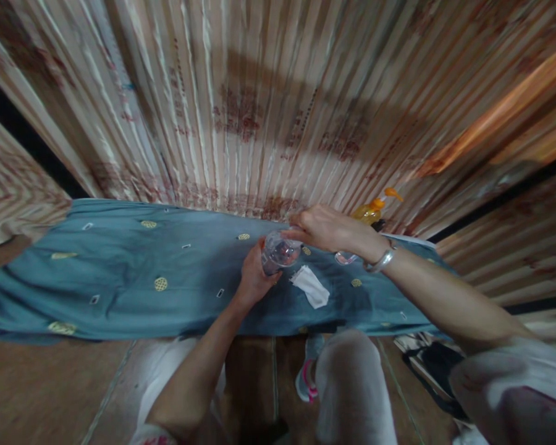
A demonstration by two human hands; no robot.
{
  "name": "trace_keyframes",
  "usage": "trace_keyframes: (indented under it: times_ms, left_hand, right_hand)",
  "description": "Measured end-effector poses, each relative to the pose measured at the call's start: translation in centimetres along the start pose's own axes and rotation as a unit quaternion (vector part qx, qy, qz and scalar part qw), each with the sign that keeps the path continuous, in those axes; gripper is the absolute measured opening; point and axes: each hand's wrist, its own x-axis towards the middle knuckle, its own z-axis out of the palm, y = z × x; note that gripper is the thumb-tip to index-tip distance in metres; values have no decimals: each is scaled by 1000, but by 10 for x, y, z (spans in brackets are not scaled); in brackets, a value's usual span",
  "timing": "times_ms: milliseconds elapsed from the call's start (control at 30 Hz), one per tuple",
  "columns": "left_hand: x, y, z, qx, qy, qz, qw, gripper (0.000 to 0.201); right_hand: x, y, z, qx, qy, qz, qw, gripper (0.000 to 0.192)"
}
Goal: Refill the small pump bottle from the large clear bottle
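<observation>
Left hand [254, 278] grips a clear glass [280, 252] from below; right hand [327, 228] closes over its rim. White cloth [311, 287] lies unused just beside the left hand; wiping appears not yet begun.

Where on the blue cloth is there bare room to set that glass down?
Bare cloth stretches left of the left hand, up to the curtain. It's crowded on the right: the glass under the right hand, the white tissue and the orange bottle.

A home, by the look of it: a striped patterned curtain [259, 111] hangs across the far side, a blue embroidered cloth [120, 278] covers a low surface, and an orange pump bottle [373, 210] stands far right.
</observation>
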Motion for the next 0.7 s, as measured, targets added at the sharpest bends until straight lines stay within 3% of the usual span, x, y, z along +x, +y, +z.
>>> trace_keyframes:
  times_ms: [267, 400, 500, 600, 700]
  left_hand:
    - [1, -1, -2, -29, -3, -15, 999, 92]
    - [1, 3, -3, -35, 4, -11, 999, 90]
    - [1, 5, -4, -39, 16, -23, 999, 90]
    - [2, 5, -8, -40, 31, -48, 998, 92]
    - [4, 3, -11, -42, 43, -67, 996, 93]
  right_hand:
    - [-5, -1, 0, 40, -1, -17, 999, 23]
    - [-2, -6, 4, 15, 21, -1, 1000, 25]
    - [-3, -4, 10, 70, 60, 14, 996, 32]
    - [-12, 6, 34, 204, 128, 34, 970, 44]
    - [-29, 16, 85, 240, 164, 127, 948, 42]
